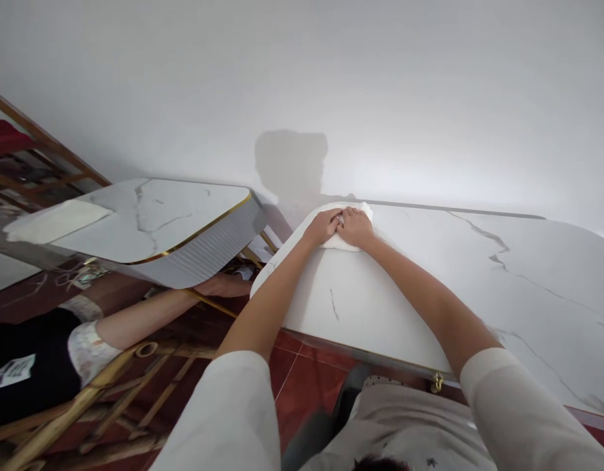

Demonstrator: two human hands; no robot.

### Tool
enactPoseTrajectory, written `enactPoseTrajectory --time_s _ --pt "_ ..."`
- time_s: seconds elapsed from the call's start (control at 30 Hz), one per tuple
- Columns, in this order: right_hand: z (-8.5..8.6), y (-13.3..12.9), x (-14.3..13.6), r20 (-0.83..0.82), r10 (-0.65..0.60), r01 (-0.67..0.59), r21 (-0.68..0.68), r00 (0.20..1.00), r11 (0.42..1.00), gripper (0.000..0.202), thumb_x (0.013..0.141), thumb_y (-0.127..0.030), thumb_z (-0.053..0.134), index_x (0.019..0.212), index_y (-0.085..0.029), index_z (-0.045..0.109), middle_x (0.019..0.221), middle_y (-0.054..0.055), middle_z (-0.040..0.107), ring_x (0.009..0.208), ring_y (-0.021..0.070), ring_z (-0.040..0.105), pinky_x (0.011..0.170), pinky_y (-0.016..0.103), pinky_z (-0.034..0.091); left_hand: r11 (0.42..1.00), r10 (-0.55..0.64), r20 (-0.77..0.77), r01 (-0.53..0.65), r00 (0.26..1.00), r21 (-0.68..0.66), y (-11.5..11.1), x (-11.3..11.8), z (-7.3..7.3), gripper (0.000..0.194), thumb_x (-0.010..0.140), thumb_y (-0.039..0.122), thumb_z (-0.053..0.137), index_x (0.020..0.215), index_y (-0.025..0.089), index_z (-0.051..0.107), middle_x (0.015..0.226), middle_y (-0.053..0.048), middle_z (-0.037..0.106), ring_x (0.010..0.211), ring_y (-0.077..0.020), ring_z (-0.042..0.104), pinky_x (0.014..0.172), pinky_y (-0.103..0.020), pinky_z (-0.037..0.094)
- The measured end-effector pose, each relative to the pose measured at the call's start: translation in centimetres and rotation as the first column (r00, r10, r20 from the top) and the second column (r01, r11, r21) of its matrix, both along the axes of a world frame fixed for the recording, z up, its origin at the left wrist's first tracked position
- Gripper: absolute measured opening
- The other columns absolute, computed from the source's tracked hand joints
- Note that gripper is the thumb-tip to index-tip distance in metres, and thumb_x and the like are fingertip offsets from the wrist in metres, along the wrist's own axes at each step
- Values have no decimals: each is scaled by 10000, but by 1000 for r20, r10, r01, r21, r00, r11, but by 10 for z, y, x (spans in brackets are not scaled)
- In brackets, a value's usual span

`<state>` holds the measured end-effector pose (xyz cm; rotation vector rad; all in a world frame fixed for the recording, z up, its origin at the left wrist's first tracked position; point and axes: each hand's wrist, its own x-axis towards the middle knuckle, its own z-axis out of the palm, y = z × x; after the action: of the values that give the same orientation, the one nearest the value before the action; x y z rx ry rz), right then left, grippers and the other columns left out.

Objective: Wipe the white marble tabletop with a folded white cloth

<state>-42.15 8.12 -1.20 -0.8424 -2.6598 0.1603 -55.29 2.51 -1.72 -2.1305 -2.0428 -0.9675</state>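
Both hands rest close together on a folded white cloth near the far left corner of a white, grey-veined tabletop. My left hand comes in from the left, its fingers bent over the cloth and meeting the other hand. Beside it, my right hand presses down on the cloth with curled fingers. Parts of the cloth are hidden under the hands. Both arms are stretched out straight across the tabletop.
To the left stands another marble-patterned table with gold trim, a white cloth on its end. Another person's arm reaches beneath it. A bamboo chair is lower left. The wall runs behind; a brass fitting sits at the near edge.
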Motion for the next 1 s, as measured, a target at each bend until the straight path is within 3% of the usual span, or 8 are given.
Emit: enactPoseTrajectory --time_s 0.17,0.37,0.57,0.8,1.0 --pt "-1 32 -8 -30 -14 14 0 999 1000 478 942 -235 343 1340 -5 472 1405 187 494 1298 264 418 1087 366 268 999 -49 -28 49 998 -21 31 -3 6 415 830 241 340 1085 140 652 1111 -112 693 1034 -248 622 947 -339 465" --pt "-2 76 -9 -47 -39 38 -21 998 999 458 943 -261 357 1307 -22 499 1378 183 522 1272 263 447 1073 364 277 998 16 -39 -18 999 -56 79 -4 4 452 817 198 339 1147 130 640 1187 -113 673 1076 -249 609 972 -346 448" --pt "-3 90 -7 -64 -98 97 -24 993 995 457 931 -243 347 1282 -12 526 1316 182 570 1227 277 480 1061 374 287 996 -11 -58 6 998 -87 105 -9 0 443 826 193 349 1146 131 648 1180 -109 681 1081 -257 615 983 -349 444" --pt "-2 68 5 -5 -123 123 -6 992 992 525 952 -237 296 1397 19 407 1478 199 414 1363 275 345 1121 398 203 995 -80 -104 74 991 -61 95 -1 -4 441 818 180 336 1158 109 608 1225 -132 640 1142 -246 574 1030 -363 415" --pt "-3 26 29 29 -146 146 -14 989 989 558 968 -245 271 1444 39 336 1519 200 347 1407 292 285 1141 419 172 986 -165 -117 160 979 -56 52 23 -3 439 833 158 327 1193 98 570 1253 -152 610 1162 -241 557 1049 -363 401"
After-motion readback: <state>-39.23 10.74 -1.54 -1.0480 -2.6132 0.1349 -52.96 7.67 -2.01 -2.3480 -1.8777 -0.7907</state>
